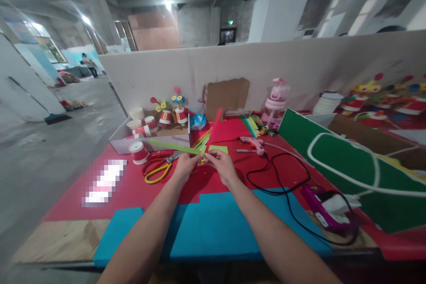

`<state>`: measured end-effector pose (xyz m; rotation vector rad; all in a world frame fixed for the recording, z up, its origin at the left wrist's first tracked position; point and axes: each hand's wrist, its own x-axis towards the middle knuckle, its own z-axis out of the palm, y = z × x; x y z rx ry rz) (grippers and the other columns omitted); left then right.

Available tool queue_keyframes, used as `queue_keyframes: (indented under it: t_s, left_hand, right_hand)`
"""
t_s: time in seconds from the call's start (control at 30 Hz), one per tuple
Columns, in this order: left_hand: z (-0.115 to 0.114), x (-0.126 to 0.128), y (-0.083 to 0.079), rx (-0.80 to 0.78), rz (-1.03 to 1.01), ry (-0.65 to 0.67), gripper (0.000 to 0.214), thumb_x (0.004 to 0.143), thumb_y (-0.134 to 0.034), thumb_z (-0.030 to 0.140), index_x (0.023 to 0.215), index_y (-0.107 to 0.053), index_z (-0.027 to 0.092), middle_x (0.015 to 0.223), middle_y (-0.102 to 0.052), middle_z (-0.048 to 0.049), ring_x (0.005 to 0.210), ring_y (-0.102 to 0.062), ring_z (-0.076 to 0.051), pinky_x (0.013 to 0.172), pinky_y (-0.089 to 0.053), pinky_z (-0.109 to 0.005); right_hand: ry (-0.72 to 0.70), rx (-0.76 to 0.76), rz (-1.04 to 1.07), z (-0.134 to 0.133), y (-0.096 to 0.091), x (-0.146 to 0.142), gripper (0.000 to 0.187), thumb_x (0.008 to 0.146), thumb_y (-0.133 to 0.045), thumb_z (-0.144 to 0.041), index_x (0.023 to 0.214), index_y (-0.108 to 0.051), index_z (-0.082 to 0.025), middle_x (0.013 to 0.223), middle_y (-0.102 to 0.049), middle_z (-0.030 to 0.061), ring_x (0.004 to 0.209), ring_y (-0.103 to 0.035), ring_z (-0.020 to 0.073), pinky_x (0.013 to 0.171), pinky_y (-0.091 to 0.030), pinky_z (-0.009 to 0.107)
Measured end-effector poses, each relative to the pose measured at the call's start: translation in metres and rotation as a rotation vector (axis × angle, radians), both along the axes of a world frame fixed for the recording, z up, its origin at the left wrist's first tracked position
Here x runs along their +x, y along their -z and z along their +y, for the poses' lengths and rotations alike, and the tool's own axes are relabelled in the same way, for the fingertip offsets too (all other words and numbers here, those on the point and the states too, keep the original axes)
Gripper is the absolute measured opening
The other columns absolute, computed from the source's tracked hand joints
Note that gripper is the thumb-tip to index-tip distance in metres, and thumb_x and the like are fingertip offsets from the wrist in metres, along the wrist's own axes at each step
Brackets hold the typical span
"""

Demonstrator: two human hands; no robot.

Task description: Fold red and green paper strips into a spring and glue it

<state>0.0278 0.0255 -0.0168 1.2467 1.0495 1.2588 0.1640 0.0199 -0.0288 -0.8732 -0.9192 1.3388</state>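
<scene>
Both of the person's bare arms stretch forward, and I see the left forearm [149,222] and the right forearm [262,226] slanting inward, closer together at the wrists [232,180] than at the elbow end. The left hand [187,165] and the right hand [222,164] come nearly together ahead of the body, backs showing, fingers [216,155] bent in a pinch. Whether their tips touch, I can't tell.

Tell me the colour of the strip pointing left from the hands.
The strip is light green; the head view shows it best.
</scene>
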Motion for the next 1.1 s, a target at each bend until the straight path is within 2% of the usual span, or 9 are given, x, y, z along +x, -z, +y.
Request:
queue_keyframes:
  t_s: [0.13,0.33,0.57,0.67,0.83,1.1]
  left_hand:
    - [0.0019,-0.0012,0.0015,0.031,0.063,-0.027,0.033,0.060,-0.076,0.042,0.069,-0.066,0.011,0.059,-0.058,-0.0006,0.053,-0.049,-0.010,0.053,-0.036,-0.023]
    - [0.0016,-0.0005,0.0037,0.082,0.099,-0.010,0.030,0.064,-0.072,0.040,0.062,-0.062,0.012,0.056,-0.057,-0.0005,0.053,-0.049,-0.010,0.053,-0.036,-0.022]
    - [-0.0004,-0.0015,-0.0005,-0.011,0.207,-0.055,0.029,0.062,-0.073,0.039,0.064,-0.064,0.012,0.052,-0.056,-0.0004,0.046,-0.045,-0.009,0.046,-0.031,-0.021]
    - [-0.0008,-0.0015,-0.0014,-0.046,0.171,-0.027,0.031,0.063,-0.071,0.042,0.062,-0.064,0.012,0.052,-0.056,-0.0009,0.046,-0.045,-0.009,0.047,-0.031,-0.022]
    - [0.0009,-0.0018,-0.0005,0.005,0.091,0.030,0.033,0.065,-0.070,0.042,0.054,-0.060,0.013,0.051,-0.056,-0.0015,0.048,-0.046,-0.009,0.051,-0.034,-0.022]
    - [-0.0002,-0.0005,0.0004,0.014,0.001,0.077,0.032,0.068,-0.069,0.042,0.060,-0.061,0.012,0.053,-0.056,-0.0012,0.050,-0.048,-0.009,0.053,-0.036,-0.022]
  right_hand:
    - [-0.010,-0.010,-0.010,-0.0004,-0.0003,0.0005,0.039,0.050,-0.081,-0.042,0.074,-0.066,-0.016,0.062,-0.064,-0.0011,0.060,-0.060,0.0129,0.071,-0.053,0.031]
    - [0.051,0.038,-0.113,0.0004,0.0016,-0.0012,0.036,0.054,-0.078,-0.048,0.068,-0.063,-0.017,0.058,-0.062,-0.0009,0.058,-0.059,0.0137,0.065,-0.051,0.029]
    - [-0.042,-0.016,-0.094,0.0025,0.0006,0.0049,0.042,0.046,-0.082,-0.047,0.069,-0.061,-0.018,0.059,-0.060,-0.0034,0.054,-0.055,0.0110,0.061,-0.052,0.027]
    - [-0.026,-0.003,-0.094,0.0023,-0.0008,0.0063,0.042,0.047,-0.081,-0.047,0.067,-0.060,-0.017,0.055,-0.059,-0.0035,0.054,-0.055,0.0110,0.061,-0.052,0.027]
    - [-0.039,-0.034,-0.032,0.0015,-0.0006,0.0042,0.039,0.050,-0.080,-0.047,0.069,-0.062,-0.017,0.056,-0.060,-0.0026,0.056,-0.058,0.0122,0.066,-0.054,0.030]
    - [-0.028,-0.015,-0.026,0.0017,-0.0002,0.0047,0.037,0.051,-0.079,-0.047,0.067,-0.062,-0.018,0.055,-0.060,-0.0024,0.056,-0.058,0.0126,0.065,-0.054,0.030]
